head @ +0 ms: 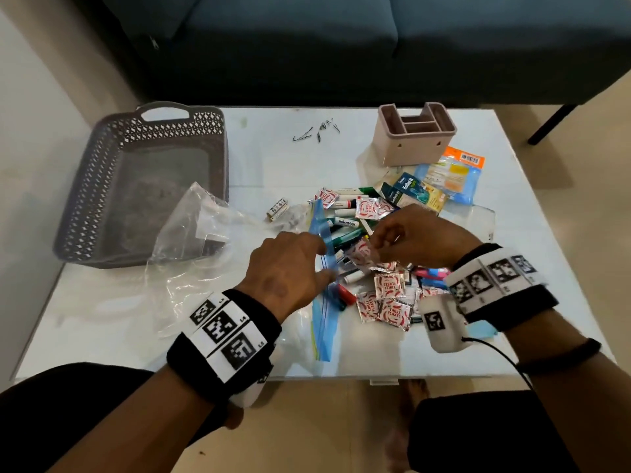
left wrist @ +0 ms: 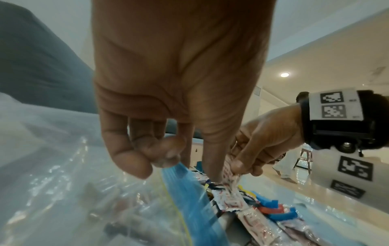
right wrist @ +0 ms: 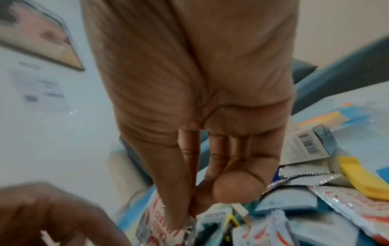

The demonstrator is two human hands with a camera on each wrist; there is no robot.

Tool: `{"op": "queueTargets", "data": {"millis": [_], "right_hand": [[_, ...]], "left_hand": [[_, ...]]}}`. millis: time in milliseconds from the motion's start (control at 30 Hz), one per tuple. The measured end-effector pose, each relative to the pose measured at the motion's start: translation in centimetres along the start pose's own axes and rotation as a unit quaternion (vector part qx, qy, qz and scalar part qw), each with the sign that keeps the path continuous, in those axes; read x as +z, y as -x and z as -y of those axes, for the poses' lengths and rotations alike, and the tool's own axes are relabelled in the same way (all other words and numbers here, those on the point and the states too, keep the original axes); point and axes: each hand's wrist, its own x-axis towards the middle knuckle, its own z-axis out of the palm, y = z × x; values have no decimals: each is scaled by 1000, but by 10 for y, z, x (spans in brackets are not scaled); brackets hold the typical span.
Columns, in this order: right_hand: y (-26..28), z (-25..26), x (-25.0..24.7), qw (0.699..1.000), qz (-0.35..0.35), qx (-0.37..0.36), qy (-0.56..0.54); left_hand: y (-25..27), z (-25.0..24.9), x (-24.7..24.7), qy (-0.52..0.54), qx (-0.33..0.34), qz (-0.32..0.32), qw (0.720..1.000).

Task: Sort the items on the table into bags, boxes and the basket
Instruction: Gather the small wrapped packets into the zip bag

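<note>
Black wristbands (head: 239, 339) with white square-code tags — white camera pod (head: 442, 324), thin black cable (head: 502, 356).

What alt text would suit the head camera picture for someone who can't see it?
Over a white table, the left hand holds a zip bag open while the right hand pinches a chilli sachet above a pile.

dark blue sofa (head: 307, 46) behind the table; framed picture (right wrist: 40, 38) on wall

light: soft, indoor | glare: table (head: 444, 353) | blur: right wrist view | edges: wide-angle bending
</note>
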Motion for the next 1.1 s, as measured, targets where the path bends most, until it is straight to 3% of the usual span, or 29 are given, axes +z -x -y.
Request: {"op": "queueTargets", "data": {"millis": [100,233,300,367,467,733,933,1100], "right_hand": [[11,6,-11,983,35,-18,-180],[10,3,-16,974,45,-28,-220],[6,-5,-15,986,9,-20,-167],[2,-14,-4,997,-67,-20,-23],[-3,-19,19,982,-130,-1,139],[-15,-29,37,966,-137,59,213],[-16,-25,31,974,-130,69,174],[-4,-17,-5,997,-44,59,-20]], "left_hand": [[-3,-13,-2,88,17,-43,995],[-7,-25,-6,175,59,-104,977],[-8,-24,-7,178,76,-133,972],[-10,-20,-6,178,91,-155,967],[-13,-15,-1,181,87,-156,967],[-12,-5,-10,237,62,-169,955],[-13,-1,-11,274,29,-177,945],[-14,5,-16,289,15,-191,938]]}}
